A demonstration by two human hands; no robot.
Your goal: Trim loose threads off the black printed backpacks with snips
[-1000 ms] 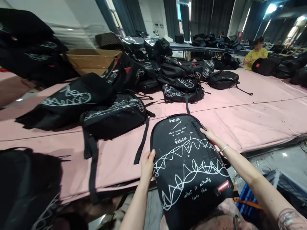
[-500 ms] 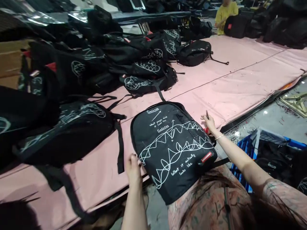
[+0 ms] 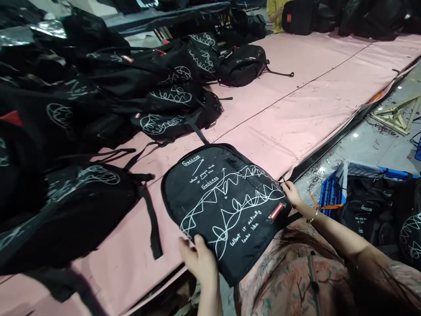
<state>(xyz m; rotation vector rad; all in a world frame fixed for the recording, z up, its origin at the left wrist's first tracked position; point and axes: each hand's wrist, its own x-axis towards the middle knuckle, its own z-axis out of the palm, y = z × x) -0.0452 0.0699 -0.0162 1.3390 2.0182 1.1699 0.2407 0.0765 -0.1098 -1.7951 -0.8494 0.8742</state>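
A black backpack (image 3: 210, 206) lies front side up across the table edge, its lower end against my floral clothing. White lettering, looping white lines and a red label (image 3: 276, 211) mark its front. My left hand (image 3: 200, 259) is at its near left edge, thumb against the fabric and fingers apart from the thumb. At the right edge, my right hand (image 3: 292, 194) has its fingers closed around a small dark pointed tool (image 3: 283, 179), mostly hidden, whose exact kind I cannot make out.
Black backpacks (image 3: 177, 94) are heaped along the left of the pink-covered table (image 3: 263, 118). One with loose straps (image 3: 82, 202) lies nearby. A blue crate (image 3: 332, 188) with more bags stands on the floor at right. A person in yellow (image 3: 275, 15) is at the far end.
My right hand has come down from above the table to the backpack's right edge. The left hand has shifted lower along the left edge, its thumb now on the bag. The view has turned right.
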